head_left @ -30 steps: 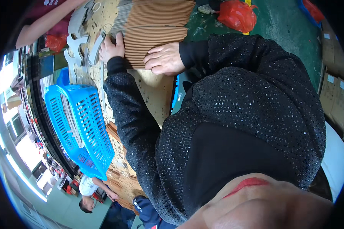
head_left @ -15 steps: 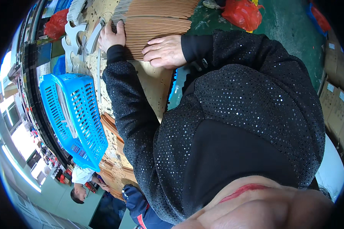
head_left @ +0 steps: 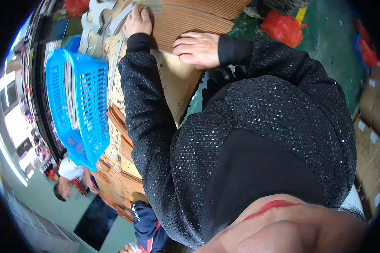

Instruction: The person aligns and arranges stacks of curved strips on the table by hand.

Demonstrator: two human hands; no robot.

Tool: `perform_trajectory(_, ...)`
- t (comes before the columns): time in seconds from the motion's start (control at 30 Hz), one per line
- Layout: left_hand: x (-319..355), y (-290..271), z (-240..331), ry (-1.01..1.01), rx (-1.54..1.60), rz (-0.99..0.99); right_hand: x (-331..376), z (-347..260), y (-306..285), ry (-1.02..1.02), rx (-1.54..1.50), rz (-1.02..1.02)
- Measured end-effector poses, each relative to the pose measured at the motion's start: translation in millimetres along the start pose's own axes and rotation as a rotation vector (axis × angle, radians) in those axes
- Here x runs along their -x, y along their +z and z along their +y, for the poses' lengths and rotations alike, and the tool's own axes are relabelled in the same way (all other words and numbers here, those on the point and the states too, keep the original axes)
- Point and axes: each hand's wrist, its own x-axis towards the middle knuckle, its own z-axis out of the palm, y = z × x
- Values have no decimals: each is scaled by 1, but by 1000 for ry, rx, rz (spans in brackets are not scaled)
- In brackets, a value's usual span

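Stack of brown strips (head_left: 194, 23) sat on the desk (head_left: 169, 78) at the top of the view, ridges side by side, far end cut off by the frame.

Left hand (head_left: 138, 22): at the stack's left edge, palm down, fingers stretched out and slightly apart, not wrapped round anything. Right hand (head_left: 197, 49): over the stack's near edge toward the right, fingers extended and close together on the ridges, no grip visible. Couldn't tell how hard either one pressed.

Room: desk surface showed between near edge of stack and torso, bounded by left sleeve (head_left: 143, 92) and the desk's right edge. Right end of stack ran out to the green floor (head_left: 325, 55) side; couldn't tell if it overhung.

Left side tighter: grey curved parts (head_left: 98, 19) just beside left hand, blue basket (head_left: 93, 99) left of the forearm with a narrow strip of desk between. Brown pieces (head_left: 124, 133) near the left elbow.

Red bag (head_left: 283, 31) lay on the floor beyond the right forearm, cartons (head_left: 369, 168) well apart at far right.
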Motion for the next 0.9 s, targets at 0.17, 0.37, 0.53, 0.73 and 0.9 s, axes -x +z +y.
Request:
perform_trajectory(0.17, 40, -42, -19, 258, 46, 150, 2, 5, 1, -15, 100, -6)
perform_trajectory(0.37, 141, -94, 43, 395, 69, -6, 5, 11, -3, -21, 129, -58)
perform_trajectory(0.53, 142, -65, 41, 191, 288, -39, 7, 23, -12, -68, 113, -23)
perform_trajectory(0.73, 132, -58, 42, 190, 268, 32, 39, 15, -70, 535, 27, 535)
perform_trajectory(0.9, 129, -55, 42, 210, 175, 3, 109, 12, -39, 1027, -167, 503)
